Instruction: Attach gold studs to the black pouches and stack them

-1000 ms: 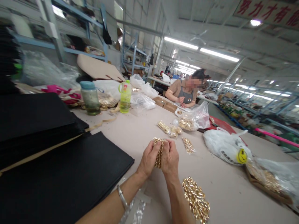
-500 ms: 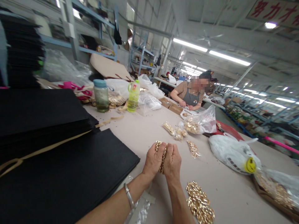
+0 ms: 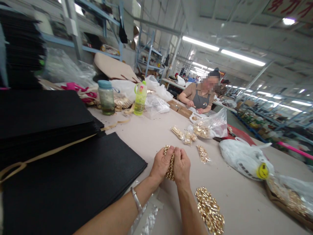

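Left grip [image 3: 158, 165] holds gold [image 3: 170, 172] clear of sheets' edge [image 3: 141, 163].

Overhead sign [image 3: 290, 8]: 3 large red characters on a pale board at the upper right, legible as "努力才"; the top edge of the view cuts into them, and they are slightly blurred.
White plastic bag [image 3: 232, 155]: 1 row of dark printed characters, slanting along its lower side, too blurred to read.
Yellow mark [image 3: 262, 171]: 1 round spot with dark lines at the right end of the same bag; its exact design cannot be told.
Yellow-green bottle [image 3: 140, 99]: 1 small red patch near the shoulder, any wording on it too small to read.
Co-worker's apron [image 3: 200, 100]: 1 small emblem with an arched outline on the grey cloth, its details indistinct.
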Action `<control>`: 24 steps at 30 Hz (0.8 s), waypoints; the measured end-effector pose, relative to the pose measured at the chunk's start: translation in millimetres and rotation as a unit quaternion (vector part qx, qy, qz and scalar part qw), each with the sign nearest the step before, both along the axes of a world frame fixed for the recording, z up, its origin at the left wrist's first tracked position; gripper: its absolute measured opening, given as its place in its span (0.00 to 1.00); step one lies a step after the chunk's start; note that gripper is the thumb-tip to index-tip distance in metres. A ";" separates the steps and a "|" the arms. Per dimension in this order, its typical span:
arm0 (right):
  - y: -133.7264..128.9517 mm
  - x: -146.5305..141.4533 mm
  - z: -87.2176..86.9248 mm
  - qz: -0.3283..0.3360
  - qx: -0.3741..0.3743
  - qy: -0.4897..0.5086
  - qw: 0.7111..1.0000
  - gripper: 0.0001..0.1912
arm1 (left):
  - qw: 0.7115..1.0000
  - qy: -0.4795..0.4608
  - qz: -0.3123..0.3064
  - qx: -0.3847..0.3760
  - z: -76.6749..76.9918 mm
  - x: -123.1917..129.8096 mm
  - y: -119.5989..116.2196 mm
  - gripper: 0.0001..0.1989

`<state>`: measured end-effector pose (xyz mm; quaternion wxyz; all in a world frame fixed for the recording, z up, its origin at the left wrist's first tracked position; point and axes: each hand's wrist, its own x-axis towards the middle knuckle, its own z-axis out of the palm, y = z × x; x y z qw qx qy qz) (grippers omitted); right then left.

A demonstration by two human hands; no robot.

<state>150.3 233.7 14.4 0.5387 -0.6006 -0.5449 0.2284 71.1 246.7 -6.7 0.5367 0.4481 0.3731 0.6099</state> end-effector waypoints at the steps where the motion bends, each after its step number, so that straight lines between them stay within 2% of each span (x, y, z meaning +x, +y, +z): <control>1: 0.4 -0.6 -0.4 -0.003 0.000 0.007 1.000 0.24 | 1.000 -0.002 -0.003 -0.001 -0.2 0.2 0.5 0.21; 6: 5.3 1.1 -8.2 -0.014 -0.014 0.066 0.998 0.25 | 1.000 -0.016 -0.009 -0.016 -2.3 0.9 1.3 0.22; 12: 9.5 4.5 -14.0 -0.015 0.005 0.150 0.989 0.23 | 0.999 -0.023 -0.026 -0.028 -0.8 1.1 -0.8 0.21; 21: 7.9 1.2 -14.2 -0.018 0.029 0.080 0.996 0.23 | 0.998 -0.034 0.002 -0.048 2.4 -1.1 -2.6 0.18; 24: 9.3 0.1 -16.6 -0.020 0.015 0.121 0.992 0.23 | 0.997 -0.051 0.002 -0.051 1.3 -0.5 -2.4 0.17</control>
